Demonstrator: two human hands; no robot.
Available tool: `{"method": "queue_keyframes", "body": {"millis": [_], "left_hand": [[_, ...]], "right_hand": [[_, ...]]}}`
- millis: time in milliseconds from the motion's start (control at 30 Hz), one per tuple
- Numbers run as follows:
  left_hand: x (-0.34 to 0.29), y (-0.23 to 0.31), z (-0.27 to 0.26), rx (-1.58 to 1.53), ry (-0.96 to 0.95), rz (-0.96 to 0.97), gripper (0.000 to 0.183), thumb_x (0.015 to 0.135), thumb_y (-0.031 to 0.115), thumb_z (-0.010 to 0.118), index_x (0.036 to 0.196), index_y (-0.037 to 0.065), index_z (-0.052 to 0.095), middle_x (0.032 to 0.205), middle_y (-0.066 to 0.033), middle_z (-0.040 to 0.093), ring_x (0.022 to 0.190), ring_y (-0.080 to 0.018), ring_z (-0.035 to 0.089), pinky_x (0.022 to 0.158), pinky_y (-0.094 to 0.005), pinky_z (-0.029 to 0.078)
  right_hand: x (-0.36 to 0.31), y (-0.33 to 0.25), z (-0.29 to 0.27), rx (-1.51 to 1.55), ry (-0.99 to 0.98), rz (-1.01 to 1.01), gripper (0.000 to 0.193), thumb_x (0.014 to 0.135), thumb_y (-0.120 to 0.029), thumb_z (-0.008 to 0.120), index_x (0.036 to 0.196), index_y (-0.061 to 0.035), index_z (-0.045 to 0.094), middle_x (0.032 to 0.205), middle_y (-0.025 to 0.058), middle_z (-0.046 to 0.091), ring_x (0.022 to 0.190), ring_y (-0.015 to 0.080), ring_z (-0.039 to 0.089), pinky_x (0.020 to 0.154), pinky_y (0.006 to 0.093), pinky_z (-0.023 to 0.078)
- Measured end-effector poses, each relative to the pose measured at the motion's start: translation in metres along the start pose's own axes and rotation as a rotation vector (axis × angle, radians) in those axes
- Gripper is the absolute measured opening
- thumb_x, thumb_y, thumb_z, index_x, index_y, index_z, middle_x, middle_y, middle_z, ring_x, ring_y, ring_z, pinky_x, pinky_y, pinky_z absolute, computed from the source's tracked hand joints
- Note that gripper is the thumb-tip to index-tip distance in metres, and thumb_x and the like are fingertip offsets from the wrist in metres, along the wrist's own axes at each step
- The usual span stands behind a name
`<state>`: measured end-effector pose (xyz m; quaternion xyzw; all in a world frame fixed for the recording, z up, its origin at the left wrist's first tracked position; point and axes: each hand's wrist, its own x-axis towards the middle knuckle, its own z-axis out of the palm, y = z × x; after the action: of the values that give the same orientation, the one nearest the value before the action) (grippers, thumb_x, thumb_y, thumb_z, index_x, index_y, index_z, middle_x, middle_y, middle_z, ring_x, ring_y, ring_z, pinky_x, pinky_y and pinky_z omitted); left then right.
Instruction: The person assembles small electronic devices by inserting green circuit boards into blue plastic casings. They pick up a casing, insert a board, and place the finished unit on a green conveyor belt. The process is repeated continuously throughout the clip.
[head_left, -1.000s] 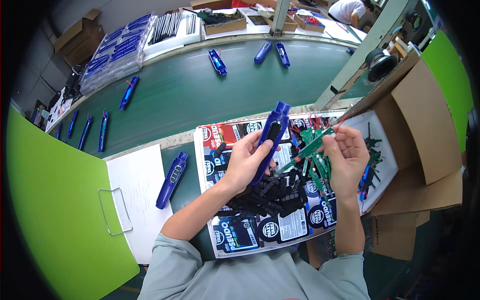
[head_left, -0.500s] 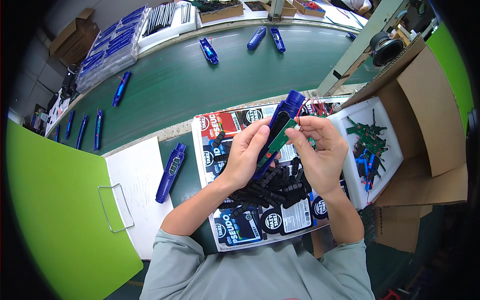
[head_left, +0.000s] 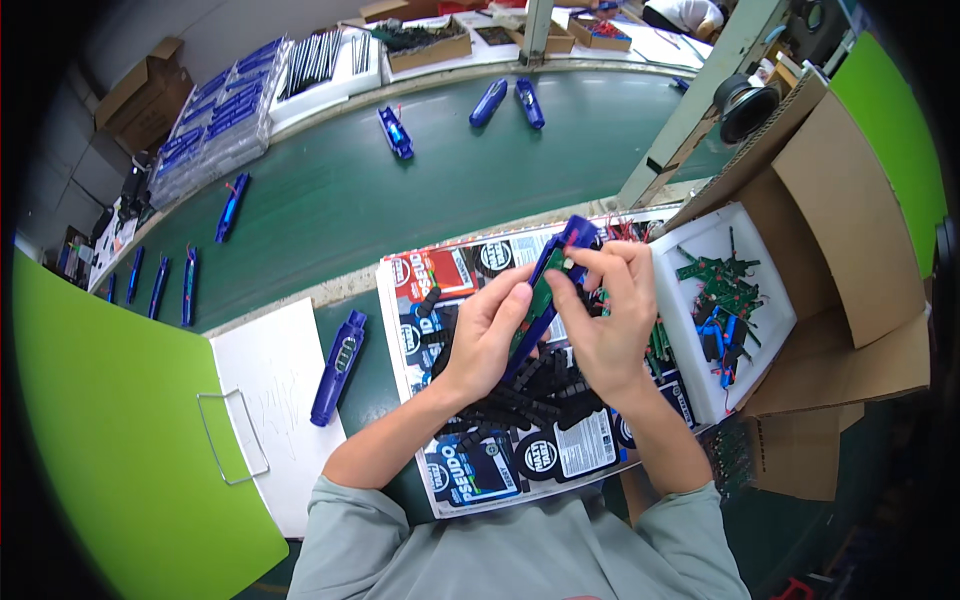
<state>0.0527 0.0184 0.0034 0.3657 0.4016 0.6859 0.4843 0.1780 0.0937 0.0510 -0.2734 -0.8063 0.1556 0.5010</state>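
Note:
My left hand [head_left: 488, 338] grips a long blue plastic housing [head_left: 578, 232], held at a slant over the printed sheets. A narrow green circuit board [head_left: 541, 299] lies along the housing's open hollow. My right hand [head_left: 612, 325] pinches at the board's upper end, thumb and fingertips beside a small white connector [head_left: 568, 263]. The fingers partly hide the board and the housing's lower part. Beneath both hands lies a heap of black ribbed foam-like pieces [head_left: 535, 395]. Another blue housing [head_left: 338, 368], with several openings in its face, rests left of the sheets.
A white tray [head_left: 783, 335] holding green boards and blue-wrapped parts stands at right, by an open cardboard box [head_left: 850, 260]. Several blue housings lie on the green conveyor [head_left: 310, 190] beyond. A metal post [head_left: 665, 140] rises at far right. A green folder-like board [head_left: 120, 420] flanks the left.
The circuit board, earlier tilted partly out of the housing, now sits deeper along its hollow. My right hand has moved left, closer to the housing. The view has shifted slightly.

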Motion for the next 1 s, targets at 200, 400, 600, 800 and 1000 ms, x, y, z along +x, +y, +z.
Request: {"method": "queue_keyframes", "body": {"millis": [200, 400, 600, 800, 1000], "left_hand": [[-0.001, 0.000, 0.001, 0.151, -0.009, 0.043, 0.035, 0.103, 0.012, 0.055, 0.135, -0.001, 0.053, 0.090, -0.0047, 0.065, 0.071, -0.0081, 0.063, 0.054, -0.0225, 0.053], [0.003, 0.000, -0.011, 0.328, 0.030, 0.026, 0.034, 0.104, 0.011, 0.053, 0.135, -0.002, 0.054, 0.089, -0.0035, 0.064, 0.069, -0.0066, 0.061, 0.052, -0.0219, 0.050], [0.073, 0.009, -0.148, 0.556, 0.300, 0.109, 0.031, 0.101, 0.012, 0.055, 0.128, -0.002, 0.059, 0.092, -0.0053, 0.070, 0.072, -0.0078, 0.062, 0.063, -0.0238, 0.051], [0.099, 0.019, -0.346, 1.507, 0.744, 0.140, 0.032, 0.090, 0.023, 0.062, 0.114, 0.003, 0.072, 0.104, -0.0219, 0.070, 0.097, -0.0365, 0.067, 0.088, -0.0466, 0.052], [0.094, 0.033, -0.378, 1.898, 0.660, -0.045, 0.043, 0.092, 0.026, 0.056, 0.127, 0.003, 0.065, 0.134, -0.0245, 0.056, 0.123, -0.0440, 0.052, 0.105, -0.0544, 0.042]], "right_hand": [[-0.003, 0.005, 0.011, 0.173, 0.008, 0.190, 0.051, 0.079, 0.002, 0.079, 0.122, -0.0021, 0.052, 0.092, 0.0024, 0.053, 0.073, 0.0092, 0.048, 0.065, 0.0261, 0.040], [-0.002, 0.020, 0.022, 0.601, -0.148, 0.450, 0.048, 0.087, -0.002, 0.074, 0.129, 0.0002, 0.050, 0.096, 0.0027, 0.059, 0.077, 0.0068, 0.058, 0.065, 0.0237, 0.045], [-0.017, 0.039, -0.006, 0.166, -0.293, 0.328, 0.033, 0.085, -0.008, 0.075, 0.115, 0.0003, 0.063, 0.087, 0.0072, 0.062, 0.072, 0.0143, 0.060, 0.068, 0.0299, 0.048], [-0.029, 0.068, -0.011, 0.107, -0.331, 0.304, 0.023, 0.082, -0.007, 0.074, 0.103, 0.0004, 0.066, 0.082, 0.0101, 0.062, 0.071, 0.0200, 0.061, 0.071, 0.0346, 0.049], [-0.021, 0.076, -0.015, -0.028, -0.381, 0.271, 0.018, 0.084, -0.011, 0.073, 0.100, -0.0024, 0.067, 0.084, 0.0084, 0.063, 0.074, 0.0251, 0.061, 0.072, 0.0376, 0.044]]}}
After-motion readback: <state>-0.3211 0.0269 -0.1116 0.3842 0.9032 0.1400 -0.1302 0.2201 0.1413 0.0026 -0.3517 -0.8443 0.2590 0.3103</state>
